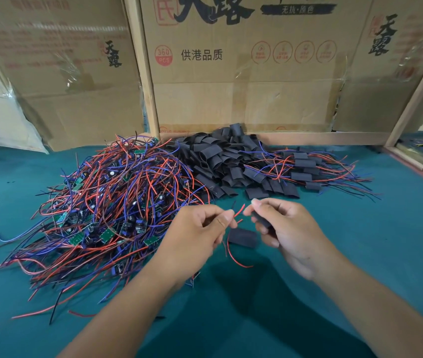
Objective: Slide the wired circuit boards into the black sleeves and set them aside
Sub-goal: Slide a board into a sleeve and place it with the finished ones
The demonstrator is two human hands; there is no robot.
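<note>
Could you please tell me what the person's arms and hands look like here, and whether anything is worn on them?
Both forearms are bare up to the frame's edge: no sleeves show. The left hand and right hand wear no gloves, and no rings, watch or bands are visible. The fingers have short, plain nails.

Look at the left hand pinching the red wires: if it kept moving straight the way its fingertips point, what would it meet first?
Probably the right hand, which grips a black sleeve just across from the left hand; depth is unclear.
</note>
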